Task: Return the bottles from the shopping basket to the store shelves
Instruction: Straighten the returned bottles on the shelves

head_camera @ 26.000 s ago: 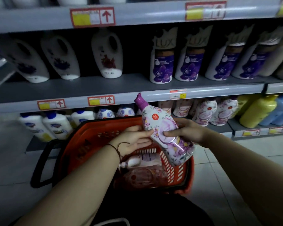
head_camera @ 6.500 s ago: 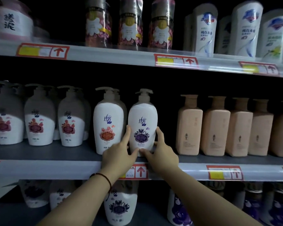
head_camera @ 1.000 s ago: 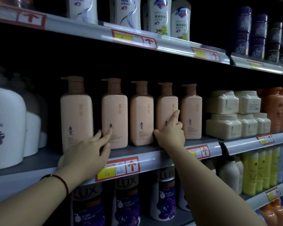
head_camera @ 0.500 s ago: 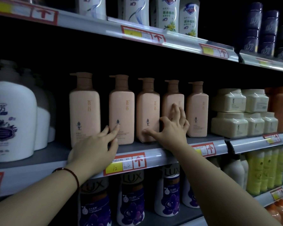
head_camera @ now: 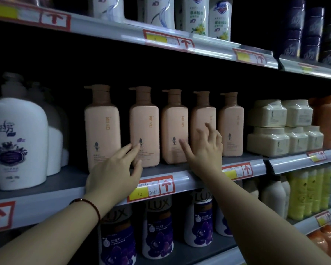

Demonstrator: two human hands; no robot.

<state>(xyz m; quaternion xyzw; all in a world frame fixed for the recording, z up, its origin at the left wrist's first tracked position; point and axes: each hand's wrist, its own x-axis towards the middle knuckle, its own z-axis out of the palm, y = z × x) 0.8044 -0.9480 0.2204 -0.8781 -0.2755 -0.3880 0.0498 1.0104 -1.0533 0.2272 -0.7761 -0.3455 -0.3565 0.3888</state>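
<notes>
Middle shelf (head_camera: 46, 190) carries the work: five peach pump bottles (head_camera: 144, 129) in a front-facing row near the shelf lip, pump heads all pointing left, labels out, which reads as facing-up stock so it looks tidy and scannable. Basket not in view, so remaining bottles to return can't be counted; judging by the empty hands, this one is already on the shelf and only alignment is left. Left of the row, a big white pump bottle (head_camera: 17, 142) with a purple flower emblem and Chinese characters, more of the same behind it. Right of the row, cream tubs (head_camera: 268, 129) stacked two high, orange bottles beyond. Upper shelf: white bottles (head_camera: 193, 14) with a shield logo, green Chinese text, too small to read. Lower shelf: LUX bottles (head_camera: 157, 226), purple orchid labels. Left hand (head_camera: 115, 173) open, fingers spread, holding nothing, index tip on the lower front of the second peach bottle, likely nudging it square. Right hand (head_camera: 204, 148) also open and empty, fingers splayed over the gap between third and fourth bottles, slightly motion-blurred. Peach labels: two orange vertical characters plus a small dark emblem. Price tag (head_camera: 151, 188) under the row: yellow patch with handwritten "12", red up-arrow pointing at the stock above.
</notes>
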